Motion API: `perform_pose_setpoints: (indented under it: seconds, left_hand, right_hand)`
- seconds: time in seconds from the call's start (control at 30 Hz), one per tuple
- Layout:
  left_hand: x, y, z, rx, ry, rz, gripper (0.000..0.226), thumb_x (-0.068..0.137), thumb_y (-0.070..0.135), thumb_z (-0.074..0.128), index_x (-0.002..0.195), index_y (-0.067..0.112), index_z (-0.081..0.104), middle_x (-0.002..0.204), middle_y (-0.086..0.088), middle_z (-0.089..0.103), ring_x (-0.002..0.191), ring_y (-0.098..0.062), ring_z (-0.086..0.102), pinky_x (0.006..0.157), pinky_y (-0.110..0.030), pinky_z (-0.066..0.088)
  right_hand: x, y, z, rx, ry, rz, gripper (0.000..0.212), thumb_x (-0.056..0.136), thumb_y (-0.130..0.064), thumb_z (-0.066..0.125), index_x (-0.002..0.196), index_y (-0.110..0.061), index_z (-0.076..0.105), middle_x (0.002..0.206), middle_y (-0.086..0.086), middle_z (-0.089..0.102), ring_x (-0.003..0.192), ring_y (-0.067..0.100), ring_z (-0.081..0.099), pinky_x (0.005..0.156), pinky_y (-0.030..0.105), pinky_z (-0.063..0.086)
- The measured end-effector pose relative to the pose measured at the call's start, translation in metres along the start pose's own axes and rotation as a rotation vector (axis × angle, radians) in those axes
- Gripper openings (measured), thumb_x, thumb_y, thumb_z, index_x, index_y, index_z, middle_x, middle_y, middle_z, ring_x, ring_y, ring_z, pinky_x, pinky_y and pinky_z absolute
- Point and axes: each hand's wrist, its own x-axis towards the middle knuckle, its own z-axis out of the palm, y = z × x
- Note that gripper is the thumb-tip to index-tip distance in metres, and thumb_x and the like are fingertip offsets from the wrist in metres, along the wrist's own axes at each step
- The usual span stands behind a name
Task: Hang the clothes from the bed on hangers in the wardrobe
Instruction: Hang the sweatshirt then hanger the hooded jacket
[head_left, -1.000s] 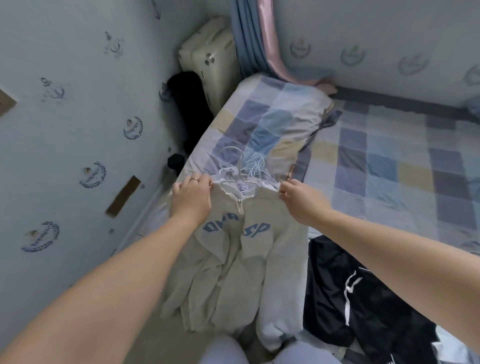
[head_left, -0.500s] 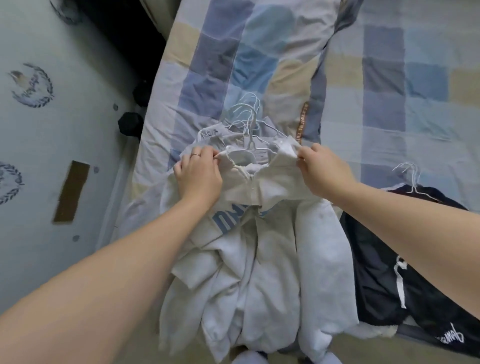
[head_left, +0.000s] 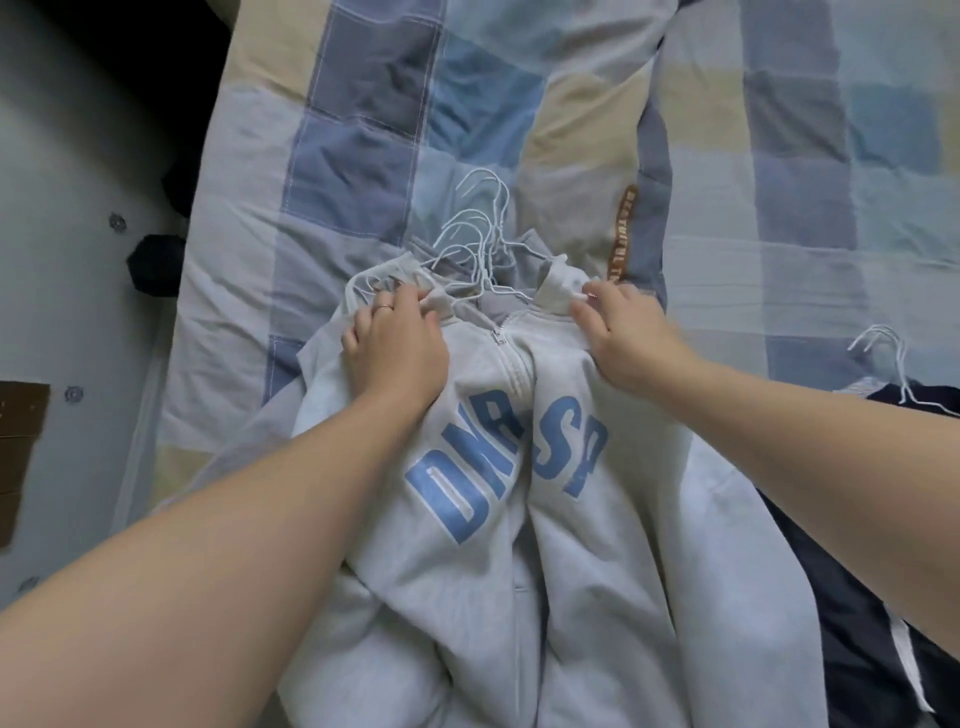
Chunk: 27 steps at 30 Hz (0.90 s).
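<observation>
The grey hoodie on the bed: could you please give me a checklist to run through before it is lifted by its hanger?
1. Left grip holds the hoodie at one shoulder: ok.
2. Right grip pinches the collar at the other side: ok.
3. Hanger seated inside both shoulders: cannot tell, cloth hides it.
4. Hook free of the spare hangers: not ok, the white hooks lie bunched at the neck.
5. Sleeves clear of the dark garment beside it: cannot tell.

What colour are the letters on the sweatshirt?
Light blue letters on the pale grey sweatshirt, head view.
</observation>
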Motion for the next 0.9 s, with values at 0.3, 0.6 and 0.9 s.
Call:
perform_pose_setpoints:
  seconds: [0.3, 0.6, 0.9]
  left_hand:
    - [-0.075, 0.003, -0.014, -0.094, -0.122, 0.115, 0.065, 0.100, 0.055, 0.036, 0.158, 0.037, 0.013, 0.168, 0.003, 0.001, 0.153, -0.018, -0.007, 0.122, -0.049, -0.007]
    - [-0.182, 0.018, -0.057, -0.062, -0.220, 0.005, 0.069, 0.098, 0.062, 0.034, 0.158, 0.040, 0.006, 0.168, 0.005, -0.007, 0.153, -0.018, -0.013, 0.122, -0.049, -0.007]
    - [-0.299, 0.056, -0.119, -0.132, -0.182, -0.150, 0.068, 0.099, 0.061, 0.033, 0.157, 0.041, 0.005, 0.168, 0.005, -0.009, 0.152, -0.017, -0.016, 0.122, -0.050, -0.010]
  right_hand:
    - [-0.073, -0.002, 0.003, -0.091, -0.018, -0.024, 0.081, 0.082, -0.074, 0.001, 0.155, -0.040, 0.009, 0.165, -0.010, 0.004, 0.151, 0.017, 0.000, 0.119, 0.052, 0.004]
    - [-0.160, 0.006, -0.051, -0.261, -0.129, -0.152, 0.076, 0.087, -0.073, 0.002, 0.155, -0.039, -0.001, 0.165, -0.011, -0.007, 0.151, 0.019, -0.008, 0.120, 0.052, 0.001]
    - [-0.229, 0.013, -0.138, -0.380, -0.128, -0.339, 0.069, 0.095, -0.067, 0.014, 0.156, -0.037, -0.001, 0.165, -0.008, -0.006, 0.152, 0.023, -0.007, 0.120, 0.055, 0.001]
